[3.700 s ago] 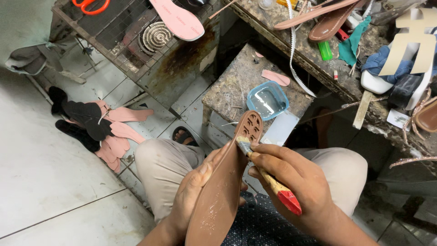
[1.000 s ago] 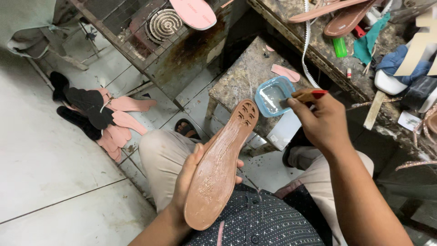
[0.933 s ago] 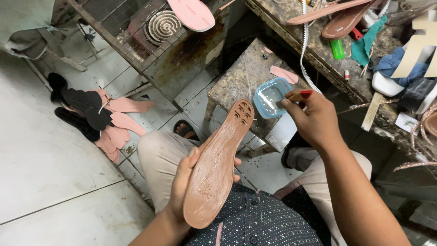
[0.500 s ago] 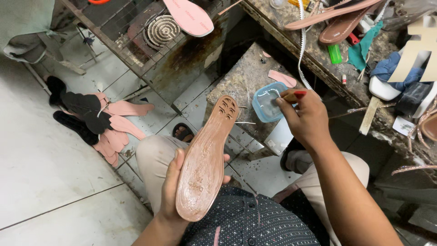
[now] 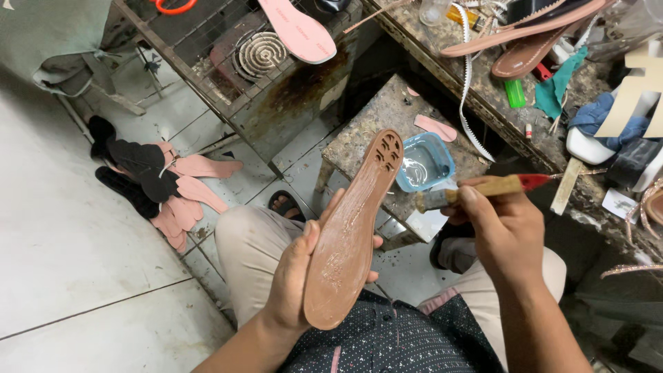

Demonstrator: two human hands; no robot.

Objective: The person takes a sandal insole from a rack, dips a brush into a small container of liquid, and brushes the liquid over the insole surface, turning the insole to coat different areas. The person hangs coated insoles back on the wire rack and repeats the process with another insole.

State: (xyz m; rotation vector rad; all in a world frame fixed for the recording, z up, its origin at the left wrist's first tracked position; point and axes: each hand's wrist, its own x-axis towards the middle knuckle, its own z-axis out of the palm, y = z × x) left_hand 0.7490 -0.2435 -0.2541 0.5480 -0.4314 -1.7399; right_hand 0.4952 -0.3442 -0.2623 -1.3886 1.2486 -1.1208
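My left hand (image 5: 293, 276) holds a brown shoe sole (image 5: 352, 231) from beneath, its long face up and shiny with glue, toe end pointing away. My right hand (image 5: 501, 228) grips a glue brush (image 5: 476, 190) with a wooden and red handle; its bristle end hangs just right of the sole's upper part, not touching it. Behind the brush, a blue plastic tub of glue (image 5: 425, 162) sits on a small rough stool (image 5: 373, 121).
Pink and black insole cut-outs (image 5: 162, 183) lie heaped on the tiled floor at left. A wire rack (image 5: 228, 52) with a pink insole stands behind. A cluttered workbench (image 5: 552, 90) with sandal soles, strips and rags runs along the right.
My right hand has pulled the brush back from the blue tub towards the sole. The sole has stayed in my left hand, shifting slightly with the view.
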